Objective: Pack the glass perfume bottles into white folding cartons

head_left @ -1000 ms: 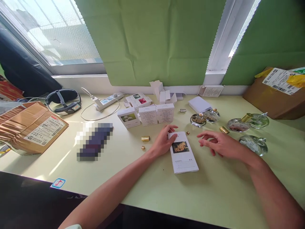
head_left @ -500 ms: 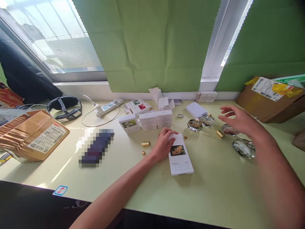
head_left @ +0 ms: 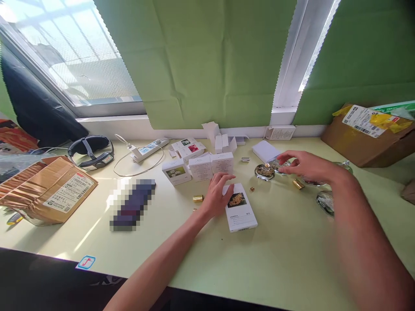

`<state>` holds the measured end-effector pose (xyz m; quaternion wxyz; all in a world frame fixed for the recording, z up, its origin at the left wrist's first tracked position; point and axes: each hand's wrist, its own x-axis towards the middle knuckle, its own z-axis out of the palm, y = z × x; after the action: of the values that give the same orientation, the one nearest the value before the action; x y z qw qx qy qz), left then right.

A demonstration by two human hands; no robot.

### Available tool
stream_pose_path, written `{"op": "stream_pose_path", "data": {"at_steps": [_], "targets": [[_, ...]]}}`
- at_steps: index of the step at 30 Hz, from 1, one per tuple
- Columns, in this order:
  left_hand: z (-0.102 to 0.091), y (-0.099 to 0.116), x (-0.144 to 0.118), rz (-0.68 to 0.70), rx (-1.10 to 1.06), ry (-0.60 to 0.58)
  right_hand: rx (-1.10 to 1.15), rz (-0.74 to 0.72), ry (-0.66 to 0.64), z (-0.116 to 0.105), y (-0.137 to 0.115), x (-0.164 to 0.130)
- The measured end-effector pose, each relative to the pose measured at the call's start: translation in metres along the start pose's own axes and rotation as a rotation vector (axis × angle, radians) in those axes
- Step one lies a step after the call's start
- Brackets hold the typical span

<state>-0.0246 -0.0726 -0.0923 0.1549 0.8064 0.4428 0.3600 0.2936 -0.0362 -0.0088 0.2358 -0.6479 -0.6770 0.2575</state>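
Note:
My left hand (head_left: 218, 196) rests at the upper left edge of a flat white box (head_left: 244, 219) printed with a yellow-flower photo. Its fingers are spread, with a gap between thumb and fingertips. My right hand (head_left: 303, 166) hovers over the glass bottles, fingers apart and holding nothing. Left of its fingertips lies a round glass bottle (head_left: 264, 172) with a gold neck. Another glass bottle (head_left: 325, 202) lies under my right wrist, partly covered. A gold cylinder cap (head_left: 298, 184) is below the right hand. A small gold collar (head_left: 252, 189) sits beside the white box.
Several small white boxes (head_left: 200, 168) stand behind my left hand. A second gold cap (head_left: 197, 198) and a silver cap (head_left: 245, 160) lie on the table. Cardboard boxes (head_left: 372, 138) flank both sides. A power strip (head_left: 149, 150) and a headband device (head_left: 90, 152) are at left.
My right hand has moved left across the bottles. The left fingers have loosened at the flat white box, which has shifted slightly left and turned a little.

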Motion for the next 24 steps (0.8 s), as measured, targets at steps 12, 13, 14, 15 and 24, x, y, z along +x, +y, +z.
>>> {"op": "stream_pose_path", "data": {"at_steps": [12, 13, 14, 15, 24], "targets": [[0.039, 0.051, 0.064, 0.075, 0.419, -0.556, -0.219, -0.002, -0.264, 0.053, 0.002, 0.031], [0.045, 0.049, 0.065, 0.071, 0.431, -0.563, -0.225, -0.005, -0.266, 0.054, 0.002, 0.032], [0.05, 0.047, 0.065, 0.071, 0.438, -0.565, -0.228, -0.007, -0.268, 0.054, 0.003, 0.032], [0.053, 0.046, 0.064, 0.072, 0.441, -0.563, -0.228, -0.006, -0.27, 0.055, 0.003, 0.032], [0.024, 0.034, 0.066, 0.071, 0.306, -0.482, -0.135, -0.063, -0.399, 0.05, -0.005, 0.027]]}}
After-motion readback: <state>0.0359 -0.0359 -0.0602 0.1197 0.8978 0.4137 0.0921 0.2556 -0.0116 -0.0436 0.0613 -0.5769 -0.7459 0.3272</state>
